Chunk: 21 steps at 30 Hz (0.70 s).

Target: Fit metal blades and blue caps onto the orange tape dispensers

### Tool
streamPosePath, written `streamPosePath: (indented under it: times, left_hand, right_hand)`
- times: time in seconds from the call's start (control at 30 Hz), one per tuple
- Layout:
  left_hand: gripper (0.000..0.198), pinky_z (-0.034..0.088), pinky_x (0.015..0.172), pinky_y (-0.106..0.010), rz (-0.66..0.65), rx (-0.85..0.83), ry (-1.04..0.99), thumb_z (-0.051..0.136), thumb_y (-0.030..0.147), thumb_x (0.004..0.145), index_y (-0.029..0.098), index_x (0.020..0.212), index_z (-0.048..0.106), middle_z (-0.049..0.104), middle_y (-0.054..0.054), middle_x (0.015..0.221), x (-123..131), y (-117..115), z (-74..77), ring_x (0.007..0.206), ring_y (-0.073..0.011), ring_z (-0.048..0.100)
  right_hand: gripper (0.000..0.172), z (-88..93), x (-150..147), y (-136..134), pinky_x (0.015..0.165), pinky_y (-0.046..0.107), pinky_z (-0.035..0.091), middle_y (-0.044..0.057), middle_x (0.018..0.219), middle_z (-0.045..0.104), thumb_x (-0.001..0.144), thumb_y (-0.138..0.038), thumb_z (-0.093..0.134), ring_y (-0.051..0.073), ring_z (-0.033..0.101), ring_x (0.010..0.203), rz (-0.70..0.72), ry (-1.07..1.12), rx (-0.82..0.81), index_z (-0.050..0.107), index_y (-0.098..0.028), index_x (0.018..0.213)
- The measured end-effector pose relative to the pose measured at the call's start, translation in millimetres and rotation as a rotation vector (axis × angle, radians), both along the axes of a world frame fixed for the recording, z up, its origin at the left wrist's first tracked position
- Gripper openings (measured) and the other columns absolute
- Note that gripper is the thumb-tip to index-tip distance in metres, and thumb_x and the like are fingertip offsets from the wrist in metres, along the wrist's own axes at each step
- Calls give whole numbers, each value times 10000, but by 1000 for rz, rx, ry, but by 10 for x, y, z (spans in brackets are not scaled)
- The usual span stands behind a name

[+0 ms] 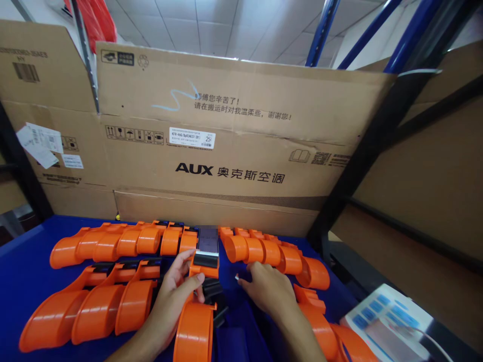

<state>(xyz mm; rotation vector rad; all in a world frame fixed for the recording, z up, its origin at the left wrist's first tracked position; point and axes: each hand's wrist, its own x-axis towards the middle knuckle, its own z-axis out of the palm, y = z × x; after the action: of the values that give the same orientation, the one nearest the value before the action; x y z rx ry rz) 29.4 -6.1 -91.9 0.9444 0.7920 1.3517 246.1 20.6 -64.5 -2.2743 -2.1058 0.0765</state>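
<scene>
My left hand point(177, 284) grips an orange tape dispenser point(194, 329), its round body hanging low and its head pointing away from me. A toothed metal edge and a black strip show at the head, with a dark flap beyond them. My right hand point(269, 291) is closed a little to the right, apart from the dispenser. A tiny pale piece shows at its fingertips, too small to name. Just below the dispenser's head lie several black parts point(215, 296), partly hidden by my left hand and the dispenser.
More orange dispensers stand in rows at the left point(100, 311), the back left point(109, 244) and the right point(264, 250) on the blue surface point(22, 281). A cardboard wall point(241, 201) closes the back. At the right are a black post point(350, 161) and a white device with blue keys point(388, 306).
</scene>
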Motion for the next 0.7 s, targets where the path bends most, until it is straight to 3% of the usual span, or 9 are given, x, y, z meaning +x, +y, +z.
streamPosePath:
  times: [0.3,0.5,0.7]
  left_hand:
    - [567,492,551,-257,-3,-2,6,783,341,766,248,1281,562,706,-4,877,2,29,3,525,-113,619]
    - [535,492,551,-247,-12,-8,-1,783,320,772,248,1254,562,700,8,843,-1,28,-30,527,-108,612]
    - [528,493,547,-241,-9,-16,-3,791,334,765,251,1242,580,704,0,888,0,3,-3,519,-100,615]
  right_hand:
    - [285,-44,29,26,792,442,493,173,1000,761,853,-455,654,383,705,1004,-1,23,-11,731,-194,940]
    - [207,-81,-16,56,719,327,450,82,972,774,834,-333,675,292,710,965,145,115,-6,741,-259,1016]
    - [129,-63,0,86,629,257,390,23,905,773,876,-301,639,207,705,856,221,196,5,749,-278,939]
